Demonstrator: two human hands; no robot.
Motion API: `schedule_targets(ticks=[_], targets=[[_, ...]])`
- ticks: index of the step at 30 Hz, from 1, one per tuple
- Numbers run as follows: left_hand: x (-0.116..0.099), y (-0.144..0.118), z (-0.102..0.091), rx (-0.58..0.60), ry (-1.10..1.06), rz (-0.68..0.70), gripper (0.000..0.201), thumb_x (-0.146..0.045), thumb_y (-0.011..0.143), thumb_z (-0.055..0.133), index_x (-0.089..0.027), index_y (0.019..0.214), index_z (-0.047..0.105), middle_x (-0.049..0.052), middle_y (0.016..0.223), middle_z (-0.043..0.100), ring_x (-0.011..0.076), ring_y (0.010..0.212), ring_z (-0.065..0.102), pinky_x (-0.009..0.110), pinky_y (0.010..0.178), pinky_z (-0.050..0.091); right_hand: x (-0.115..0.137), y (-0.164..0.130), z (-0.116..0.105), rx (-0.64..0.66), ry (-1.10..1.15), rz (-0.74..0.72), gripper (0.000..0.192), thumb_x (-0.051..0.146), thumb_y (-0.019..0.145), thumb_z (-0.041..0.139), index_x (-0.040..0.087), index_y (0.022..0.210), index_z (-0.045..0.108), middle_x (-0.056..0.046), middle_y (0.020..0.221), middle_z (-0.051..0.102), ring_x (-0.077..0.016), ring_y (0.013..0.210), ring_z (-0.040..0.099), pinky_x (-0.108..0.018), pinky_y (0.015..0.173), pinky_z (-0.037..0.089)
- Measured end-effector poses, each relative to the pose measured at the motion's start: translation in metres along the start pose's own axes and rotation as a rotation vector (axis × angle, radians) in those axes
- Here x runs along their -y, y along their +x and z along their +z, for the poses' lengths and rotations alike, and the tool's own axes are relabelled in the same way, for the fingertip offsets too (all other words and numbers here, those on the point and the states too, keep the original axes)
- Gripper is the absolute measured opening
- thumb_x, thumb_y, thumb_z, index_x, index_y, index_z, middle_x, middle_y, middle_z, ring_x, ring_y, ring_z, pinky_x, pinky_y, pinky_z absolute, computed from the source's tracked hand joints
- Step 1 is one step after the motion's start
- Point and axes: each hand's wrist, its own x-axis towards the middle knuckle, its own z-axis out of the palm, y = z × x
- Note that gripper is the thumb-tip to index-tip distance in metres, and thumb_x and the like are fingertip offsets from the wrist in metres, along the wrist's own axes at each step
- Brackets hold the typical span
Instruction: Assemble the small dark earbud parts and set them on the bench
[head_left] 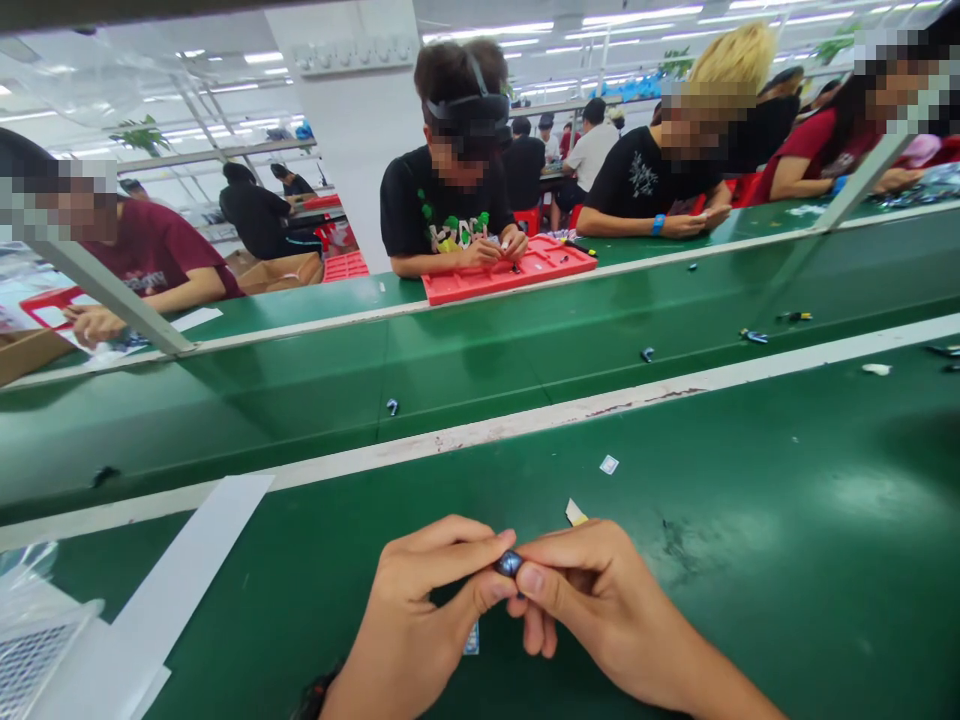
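head view of two hands meeting low over a green worktop [750, 560]. the left hand [420, 620] and the right hand [600, 610] are both curled nearly closed, and their thumbs and forefingers pinch one small dark part [509, 563] between them; it is held just above the worktop, close in front of the wearer, likely so that it can be seen and worked at the fingertips. a small pale card [471, 640] lies on the worktop under the left hand, mostly hidden. two scraps of paper, a white square [609, 464] and a cream sliver [575, 513], lie just beyond the hands. a white strip [187, 570] runs off to the left, beside a clear plastic bag [37, 610] at the left edge. beyond a pale rail, a lower green belt [465, 360] carries scattered small parts [391, 406], well apart from one another. across it, a person in a black shirt works over a red tray [510, 275] set at the far edge within that person's reach; other people sit alongside. the print on the shirts is too small to read, and no other writing is legible.
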Motion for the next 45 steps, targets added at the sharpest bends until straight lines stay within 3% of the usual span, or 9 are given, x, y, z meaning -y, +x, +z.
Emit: schedule_targets(ticks=[4, 11, 17, 24, 31, 35, 45], targets=[[-0.002, 0.000, -0.002, 0.056, 0.042, -0.026, 0.032, -0.010, 0.089, 0.068, -0.025, 0.115, 0.077, 0.003, 0.084, 0.072, 0.0123, 0.067, 0.068, 0.019, 0.061, 0.057, -0.001, 0.001, 0.001, -0.007, -0.004, -0.011, 0.045, 0.048, 0.095, 0.059, 0.010, 0.073, 0.071, -0.006, 0.056, 0.067, -0.0106, 0.047, 0.061, -0.019, 0.048, 0.052], [0.004, -0.001, 0.001, 0.021, 0.164, 0.091, 0.029, -0.007, 0.092, 0.061, -0.024, 0.108, 0.079, 0.004, 0.082, 0.073, 0.0132, 0.068, 0.067, 0.020, 0.060, 0.053, -0.007, 0.000, 0.002, -0.023, -0.022, 0.028, 0.047, 0.050, 0.095, 0.058, 0.011, 0.070, 0.066, -0.004, 0.051, 0.064, -0.0104, 0.043, 0.059, -0.019, 0.044, 0.050], [0.008, -0.003, 0.006, 0.006, 0.093, 0.055, 0.021, -0.008, 0.091, 0.063, -0.019, 0.087, 0.081, 0.004, 0.074, 0.073, 0.0131, 0.063, 0.065, 0.021, 0.058, 0.052, -0.005, 0.000, 0.002, 0.021, -0.015, 0.077, 0.050, 0.055, 0.095, 0.055, 0.013, 0.067, 0.061, -0.003, 0.049, 0.060, -0.0096, 0.040, 0.057, -0.018, 0.042, 0.048], [0.007, -0.001, 0.003, -0.012, 0.016, 0.035, 0.032, -0.006, 0.089, 0.066, -0.026, 0.111, 0.078, 0.004, 0.084, 0.074, 0.0122, 0.068, 0.068, 0.019, 0.060, 0.053, 0.001, 0.001, 0.007, 0.009, 0.106, 0.086, 0.050, 0.054, 0.094, 0.056, 0.013, 0.066, 0.063, -0.004, 0.048, 0.063, -0.0105, 0.038, 0.060, -0.017, 0.040, 0.047], [0.010, -0.002, 0.009, -0.078, -0.010, 0.041, 0.033, -0.007, 0.090, 0.065, -0.029, 0.113, 0.077, 0.003, 0.087, 0.074, 0.0121, 0.071, 0.070, 0.018, 0.060, 0.055, -0.002, 0.001, 0.008, -0.067, 0.108, 0.006, 0.044, 0.048, 0.095, 0.058, 0.011, 0.071, 0.066, -0.006, 0.051, 0.067, -0.0117, 0.042, 0.064, -0.019, 0.044, 0.052], [0.010, -0.002, 0.010, -0.096, 0.063, 0.062, 0.032, -0.008, 0.090, 0.066, -0.026, 0.114, 0.077, 0.004, 0.091, 0.076, 0.0132, 0.075, 0.071, 0.018, 0.064, 0.057, -0.001, 0.002, 0.008, -0.040, 0.128, 0.035, 0.046, 0.050, 0.094, 0.058, 0.012, 0.070, 0.065, -0.005, 0.050, 0.066, -0.0116, 0.041, 0.063, -0.019, 0.044, 0.052], [0.005, -0.003, 0.013, -0.118, 0.244, 0.135, 0.031, -0.008, 0.089, 0.065, -0.024, 0.114, 0.077, 0.003, 0.084, 0.076, 0.0111, 0.067, 0.070, 0.015, 0.059, 0.054, -0.002, 0.000, 0.013, -0.118, 0.042, 0.074, 0.052, 0.060, 0.091, 0.055, 0.014, 0.066, 0.061, -0.004, 0.046, 0.061, -0.0118, 0.038, 0.058, -0.019, 0.040, 0.048]])
